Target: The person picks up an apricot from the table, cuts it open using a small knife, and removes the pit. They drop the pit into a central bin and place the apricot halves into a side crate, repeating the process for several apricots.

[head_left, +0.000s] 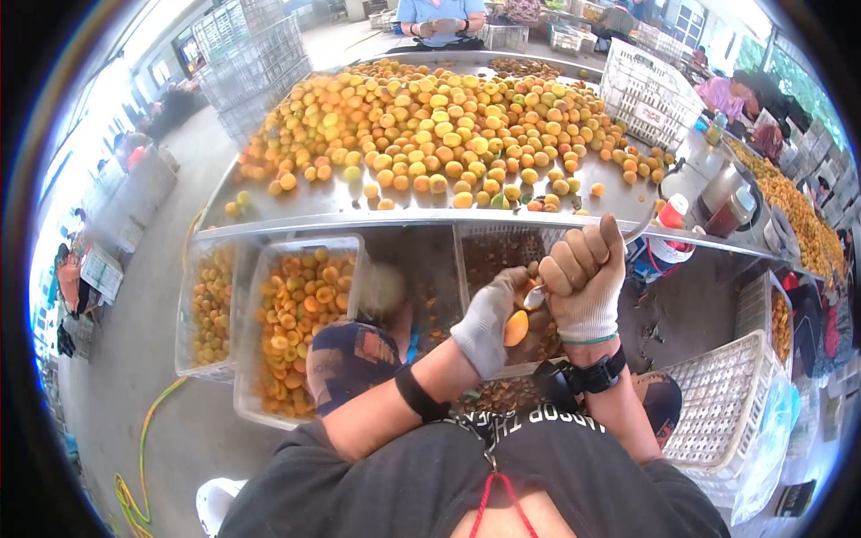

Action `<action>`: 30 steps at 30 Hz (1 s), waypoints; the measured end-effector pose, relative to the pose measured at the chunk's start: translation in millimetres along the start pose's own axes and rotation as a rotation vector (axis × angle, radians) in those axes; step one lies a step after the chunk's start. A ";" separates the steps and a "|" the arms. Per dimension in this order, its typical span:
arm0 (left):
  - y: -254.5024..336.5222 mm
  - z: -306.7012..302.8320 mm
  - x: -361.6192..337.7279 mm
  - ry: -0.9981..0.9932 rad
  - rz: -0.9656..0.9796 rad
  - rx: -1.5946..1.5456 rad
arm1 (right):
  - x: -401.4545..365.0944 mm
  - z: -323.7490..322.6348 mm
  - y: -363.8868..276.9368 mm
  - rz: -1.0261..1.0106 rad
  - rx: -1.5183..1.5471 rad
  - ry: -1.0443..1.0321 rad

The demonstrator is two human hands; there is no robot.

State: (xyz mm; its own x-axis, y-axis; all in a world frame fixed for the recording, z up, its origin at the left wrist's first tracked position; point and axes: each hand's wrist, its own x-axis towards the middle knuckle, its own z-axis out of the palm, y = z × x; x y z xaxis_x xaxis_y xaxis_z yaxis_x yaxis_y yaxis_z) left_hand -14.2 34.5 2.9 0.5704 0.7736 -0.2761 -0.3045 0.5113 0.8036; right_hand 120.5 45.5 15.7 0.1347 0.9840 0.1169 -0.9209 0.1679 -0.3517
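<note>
My left hand (490, 316), in a pale, stained work glove, is closed round an apricot, of which only a small part shows between the fingers. A smooth orange apricot half (516, 328) sits just below the fingertips; whether the fingers grip it too is hard to see. My right hand (587, 280), gloved as well, makes a fist round a metal spoon (535, 298). Its rounded tip meets the fruit at the left hand, and the curved handle comes out above the thumb. Both hands are over a crate (462, 255) with dark scraps in it.
A metal table (314, 203) ahead bears a big heap of apricots (430, 125). Crates of apricots (305, 305) stand below at left. A white crate (650, 94) is on the table's right; another crate (722, 403) stands beside my right leg. Across the table is another person (439, 13).
</note>
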 end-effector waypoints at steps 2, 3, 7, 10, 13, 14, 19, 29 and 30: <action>-12.5 6.1 13.6 0.106 -0.100 -0.219 | -2.9 0.2 -1.1 0.046 0.053 -0.008; -7.8 -0.5 24.2 0.027 -0.352 -0.525 | -2.1 1.2 -5.7 0.000 -0.032 -0.047; 12.2 -40.5 37.7 0.159 0.125 0.003 | -5.9 0.3 -27.2 -0.158 -0.481 -0.045; 34.9 -68.3 24.2 0.225 0.332 0.372 | -8.8 2.2 -26.3 -0.139 -0.755 0.120; 63.4 -115.7 1.4 0.301 0.447 0.531 | -4.9 3.6 -25.5 -0.078 -1.007 0.281; 78.1 -130.0 -13.1 0.329 0.419 0.477 | -2.7 2.4 -26.8 -0.045 -1.069 0.310; 130.9 -264.6 -73.0 0.817 0.369 1.262 | 28.3 -10.7 -34.3 -0.084 -1.454 0.203; 101.1 -155.4 -23.8 0.330 0.363 0.714 | 192.4 -61.3 93.7 -0.210 -2.026 -0.396; 98.3 -147.6 -20.6 0.308 0.353 0.799 | 216.5 -76.7 108.4 -0.105 -1.954 -0.414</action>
State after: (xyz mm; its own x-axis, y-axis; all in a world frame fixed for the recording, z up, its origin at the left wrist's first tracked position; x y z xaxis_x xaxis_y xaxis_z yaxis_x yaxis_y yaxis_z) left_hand -168.4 124.1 9.8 0.2821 0.9592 0.0178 0.2598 -0.0943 0.9610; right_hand 77.9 281.3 -68.4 -0.1891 0.9448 0.2677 0.6918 0.3216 -0.6465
